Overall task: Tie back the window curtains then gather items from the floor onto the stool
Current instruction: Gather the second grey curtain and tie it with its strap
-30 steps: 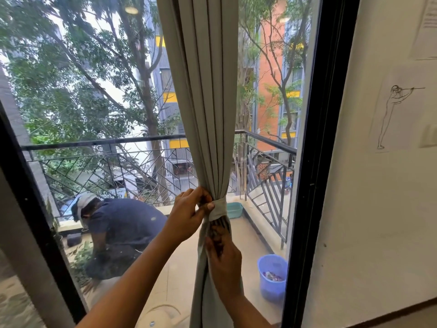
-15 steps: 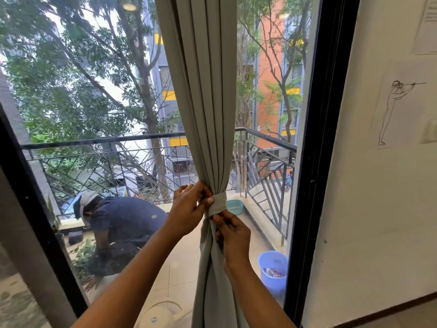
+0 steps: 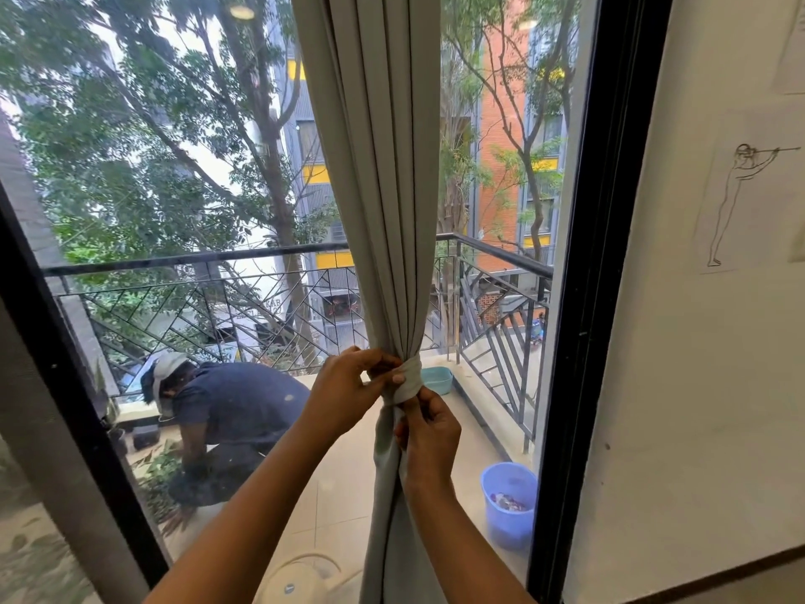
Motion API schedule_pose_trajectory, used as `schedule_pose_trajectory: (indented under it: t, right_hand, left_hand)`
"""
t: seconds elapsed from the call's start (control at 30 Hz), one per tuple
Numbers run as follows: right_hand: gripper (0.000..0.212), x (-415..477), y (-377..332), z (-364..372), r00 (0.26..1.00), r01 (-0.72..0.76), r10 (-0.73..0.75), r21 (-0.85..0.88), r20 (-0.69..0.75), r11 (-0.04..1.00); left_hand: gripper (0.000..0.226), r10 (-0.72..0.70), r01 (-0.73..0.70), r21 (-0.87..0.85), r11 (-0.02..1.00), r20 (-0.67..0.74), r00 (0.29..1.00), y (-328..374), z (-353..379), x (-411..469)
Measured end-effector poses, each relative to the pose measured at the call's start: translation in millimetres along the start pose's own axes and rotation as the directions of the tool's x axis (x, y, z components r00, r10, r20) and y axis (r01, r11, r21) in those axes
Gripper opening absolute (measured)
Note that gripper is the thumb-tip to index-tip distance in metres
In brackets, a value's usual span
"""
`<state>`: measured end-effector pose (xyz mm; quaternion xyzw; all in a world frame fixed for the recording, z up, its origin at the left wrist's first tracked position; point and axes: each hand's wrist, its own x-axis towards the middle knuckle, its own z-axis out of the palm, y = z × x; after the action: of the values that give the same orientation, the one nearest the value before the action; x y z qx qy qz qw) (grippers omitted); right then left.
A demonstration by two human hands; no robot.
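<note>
No text, label or number could be read with certainty. Beyond the balcony railing (image 3: 196,260), a pale sign (image 3: 271,308) at street level carried a few dark capital letters, too blurred and too small to make out.

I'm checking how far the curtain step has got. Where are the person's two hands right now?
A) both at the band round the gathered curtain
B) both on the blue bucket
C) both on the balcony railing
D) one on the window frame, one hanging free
A: the left hand pinches the band wrapped round the gathered curtain, and the right hand pinches the curtain just below it.
</note>
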<state>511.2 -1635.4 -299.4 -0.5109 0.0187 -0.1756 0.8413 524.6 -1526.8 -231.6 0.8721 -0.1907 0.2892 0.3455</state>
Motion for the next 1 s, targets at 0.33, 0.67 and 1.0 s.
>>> schedule_pose_trajectory:
  t: [0.33, 0.67, 1.0]
  right_hand:
    - [0.011, 5.6, 4.9, 1.4, 0.988, 0.073, -0.028, -0.308, 0.15, 0.948]
    - [0.017, -11.4, 3.1, -12.0, 0.959, -0.174, 0.213, -0.203, 0.187, 0.964]
    - [0.02, 4.2, -35.3, -18.4, 0.864, 0.502, -0.288, -0.666, 0.413, 0.551]
  left_hand:
    - [0.016, 0.139, -0.135, 0.03, 0.99, -0.22, 0.966, -2.8, 9.9, -20.7]
    - [0.021, 0.154, -0.15, 0.035, 0.988, -0.251, 0.956, -11.7, 10.0, -29.0]
    - [0.011, 0.14, -0.157, -0.049, 0.986, -0.249, 0.958, -1.6, 7.7, -18.8]
